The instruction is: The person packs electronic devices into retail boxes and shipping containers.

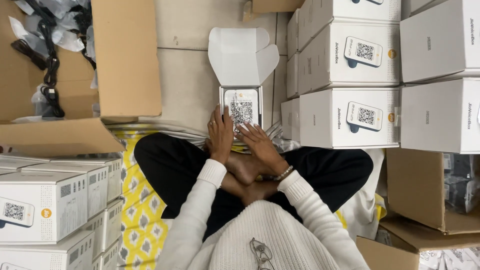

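Both hands — left hand point(221, 134), right hand point(260, 145) — touch one open white box point(241, 100).

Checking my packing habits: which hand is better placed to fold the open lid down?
Probably the left hand: it rests along the box edge, while the right hand lies across the device, below the lid.

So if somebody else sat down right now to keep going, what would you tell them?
Left hand: rests on the left edge of the small open box, fingers against the device inside it.
Right hand: lies on the box's near edge, fingertips on the device.
The box sits on the floor in front of crossed legs, its white lid flipped up and open.
Done: the device lies in the box.
Left: the lid is not yet closed.
Closed white boxes are stacked to the right, more to the left. A cardboard carton with black cables stands at upper left.
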